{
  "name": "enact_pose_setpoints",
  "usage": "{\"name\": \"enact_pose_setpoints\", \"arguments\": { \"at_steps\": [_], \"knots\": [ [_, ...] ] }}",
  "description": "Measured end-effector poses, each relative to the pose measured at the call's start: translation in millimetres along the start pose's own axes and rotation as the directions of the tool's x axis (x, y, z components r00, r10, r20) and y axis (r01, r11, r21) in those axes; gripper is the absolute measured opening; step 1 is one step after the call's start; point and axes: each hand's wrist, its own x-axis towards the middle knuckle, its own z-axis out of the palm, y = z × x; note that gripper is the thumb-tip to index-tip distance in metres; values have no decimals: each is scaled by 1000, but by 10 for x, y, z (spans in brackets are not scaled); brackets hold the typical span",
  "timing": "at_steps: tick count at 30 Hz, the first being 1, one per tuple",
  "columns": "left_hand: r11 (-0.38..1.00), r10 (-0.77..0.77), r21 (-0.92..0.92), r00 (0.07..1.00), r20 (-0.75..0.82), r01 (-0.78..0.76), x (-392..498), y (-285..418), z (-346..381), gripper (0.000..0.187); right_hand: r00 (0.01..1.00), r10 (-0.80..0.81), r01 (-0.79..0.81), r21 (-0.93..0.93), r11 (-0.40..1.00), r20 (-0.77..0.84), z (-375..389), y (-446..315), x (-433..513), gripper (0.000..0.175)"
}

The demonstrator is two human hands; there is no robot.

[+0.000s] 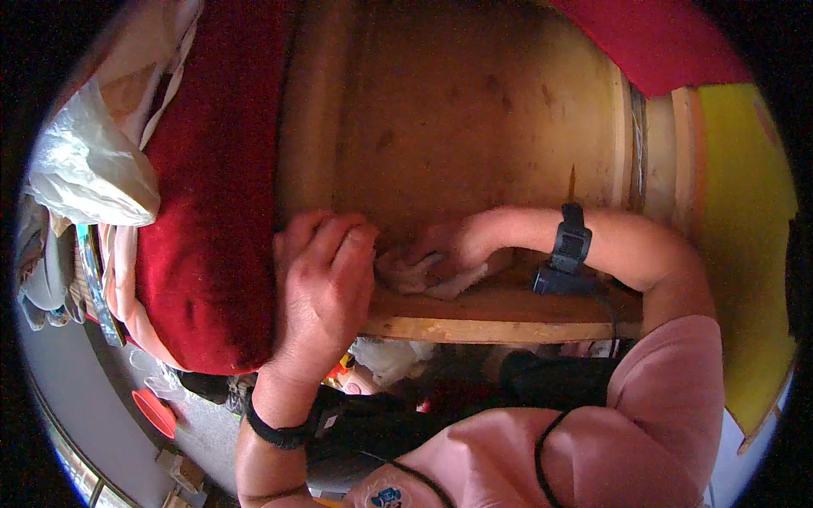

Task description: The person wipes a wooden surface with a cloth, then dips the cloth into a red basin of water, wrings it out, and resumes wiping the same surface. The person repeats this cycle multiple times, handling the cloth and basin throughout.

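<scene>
My right hand (438, 251) is low in a wooden compartment, its fingers around a pale crumpled cloth (467, 282). Shadow and blur hide some of those fingers. Beside it on the left, my left hand (327, 273) has its knuckles bent and lies along the side of a thick red cushion (209, 190). Its fingertips are hidden, so its grip does not show. Under both hands runs the brown wooden board (444, 140) of the compartment, darkly stained in places. A light wooden edge strip (495, 330) borders the near side.
On the left are a translucent plastic bag (95, 159) and grey gloves (44, 273). A red basin (154, 413) stands on the floor. A yellow panel (743, 209) and a raised red cover (660, 38) bound the right. A white bundle (390, 362) sits below the edge strip.
</scene>
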Motion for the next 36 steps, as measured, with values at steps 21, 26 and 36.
{"name": "enact_pose_setpoints", "arguments": {
  "at_steps": [21, 26, 36],
  "knots": [
    [1000, 8, -9, 999, -37, -8, -44, -17, 39, 20, 396, 761, -660, -417, 625, 515, 8, 394, -1586, 39],
    [999, 1, -44, 1000, 3, -1, -55, -30, 33, 17, 459, 832, -528, -657, 538, 312, 315, 499, -2106, 25],
    [1000, -17, -12, 1000, 1, 17, -66, -12, 56, 26, 519, 854, -637, -648, 418, 40, -221, 370, -1958, 16]
  ]
}}
